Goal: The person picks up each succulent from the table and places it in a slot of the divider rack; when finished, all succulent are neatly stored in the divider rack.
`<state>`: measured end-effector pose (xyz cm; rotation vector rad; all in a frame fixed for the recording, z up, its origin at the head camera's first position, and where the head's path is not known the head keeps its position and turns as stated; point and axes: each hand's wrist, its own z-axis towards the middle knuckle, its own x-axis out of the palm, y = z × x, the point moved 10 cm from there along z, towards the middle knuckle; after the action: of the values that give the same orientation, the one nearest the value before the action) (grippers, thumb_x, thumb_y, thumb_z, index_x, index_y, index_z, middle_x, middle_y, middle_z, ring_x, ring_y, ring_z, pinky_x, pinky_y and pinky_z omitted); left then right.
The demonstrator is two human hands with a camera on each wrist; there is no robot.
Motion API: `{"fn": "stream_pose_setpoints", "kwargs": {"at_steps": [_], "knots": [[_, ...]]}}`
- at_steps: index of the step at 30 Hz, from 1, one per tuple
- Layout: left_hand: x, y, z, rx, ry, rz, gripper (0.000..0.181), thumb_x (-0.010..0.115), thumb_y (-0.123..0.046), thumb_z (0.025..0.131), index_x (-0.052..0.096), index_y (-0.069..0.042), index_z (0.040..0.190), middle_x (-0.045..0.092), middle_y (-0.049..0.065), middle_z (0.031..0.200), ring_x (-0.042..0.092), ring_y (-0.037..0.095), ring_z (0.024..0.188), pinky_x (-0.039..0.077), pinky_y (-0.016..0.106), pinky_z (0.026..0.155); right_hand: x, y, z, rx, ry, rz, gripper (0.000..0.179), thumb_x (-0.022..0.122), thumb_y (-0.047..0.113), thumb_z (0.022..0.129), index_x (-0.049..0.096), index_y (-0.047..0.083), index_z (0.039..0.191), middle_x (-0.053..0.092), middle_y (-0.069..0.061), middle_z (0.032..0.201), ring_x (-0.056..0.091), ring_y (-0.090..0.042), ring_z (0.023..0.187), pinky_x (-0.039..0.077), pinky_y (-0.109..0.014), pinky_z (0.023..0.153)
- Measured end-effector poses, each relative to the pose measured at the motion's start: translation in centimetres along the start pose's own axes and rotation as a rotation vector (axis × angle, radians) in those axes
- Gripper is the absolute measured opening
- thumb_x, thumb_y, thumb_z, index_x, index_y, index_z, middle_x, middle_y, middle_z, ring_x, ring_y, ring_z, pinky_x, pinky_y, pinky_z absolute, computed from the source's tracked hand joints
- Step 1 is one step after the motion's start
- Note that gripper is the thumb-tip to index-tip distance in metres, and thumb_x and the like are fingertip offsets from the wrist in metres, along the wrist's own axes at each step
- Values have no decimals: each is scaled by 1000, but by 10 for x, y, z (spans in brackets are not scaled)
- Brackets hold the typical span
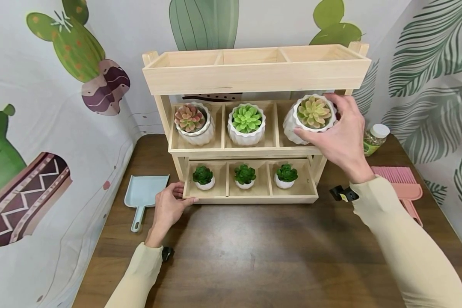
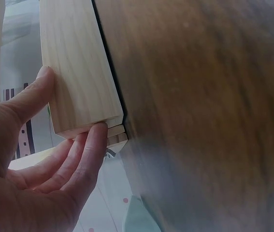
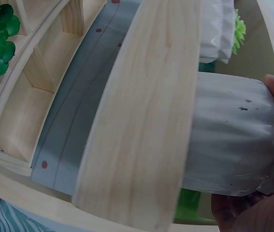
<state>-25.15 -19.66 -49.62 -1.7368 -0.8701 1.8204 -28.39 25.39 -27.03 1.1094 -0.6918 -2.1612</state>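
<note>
My right hand [image 1: 342, 132] grips the rim of a white ribbed pot [image 1: 292, 128] that holds a yellowish succulent [image 1: 314, 112]. That pot is in the right compartment of the middle shelf, its base hidden behind the front board [image 3: 141, 111] in the right wrist view. My left hand [image 1: 170, 205] holds the left front corner of the bottom tray [image 1: 254, 199], thumb on the front board and fingers at its end. Beside the gripped pot, a bright green succulent [image 1: 247, 118] and a reddish succulent [image 1: 189, 117] stand in white pots on the same shelf.
Three small dark green plants [image 1: 244, 174] sit in the bottom tray. The three-part top tray [image 1: 254, 79] overhangs the middle shelf. A light blue dustpan [image 1: 146, 192] lies at left; a pink brush [image 1: 406, 190] and a white-capped jar [image 1: 375, 139] are at right.
</note>
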Motion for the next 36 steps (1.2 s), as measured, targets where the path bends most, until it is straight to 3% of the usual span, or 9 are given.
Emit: {"fn": "stream_pose_setpoints", "kwargs": {"at_steps": [3, 6, 14, 36], "knots": [[0, 0, 0, -3, -1, 0, 59, 99, -18, 80, 71, 2, 128, 79, 22, 113, 77, 35, 103, 64, 38, 88, 7, -5, 3, 9, 15, -5, 89, 103, 30, 63, 67, 0, 140, 63, -22, 134, 57, -33, 122, 39, -50, 108], [0, 1, 0, -7, -1, -1, 59, 99, -17, 80, 71, 2, 129, 79, 22, 114, 77, 34, 104, 64, 39, 89, 13, -11, 4, 40, 36, -15, 89, 103, 30, 64, 67, 1, 140, 62, -23, 139, 56, -40, 129, 38, -55, 115], [0, -1, 0, -7, 2, -11, 61, 99, -17, 80, 70, 3, 130, 78, 23, 115, 77, 35, 105, 66, 44, 91, 25, -22, 5, 106, 95, -27, 91, 100, 28, 68, 62, 1, 146, 53, -24, 156, 45, -46, 144, 25, -60, 129], [0, -1, 0, -3, 6, -15, 63, 99, -18, 80, 70, 3, 131, 78, 23, 116, 77, 35, 106, 65, 49, 94, 33, -24, 6, 118, 131, -72, 92, 100, 30, 69, 61, -1, 146, 55, -27, 150, 49, -49, 137, 30, -64, 124]]}}
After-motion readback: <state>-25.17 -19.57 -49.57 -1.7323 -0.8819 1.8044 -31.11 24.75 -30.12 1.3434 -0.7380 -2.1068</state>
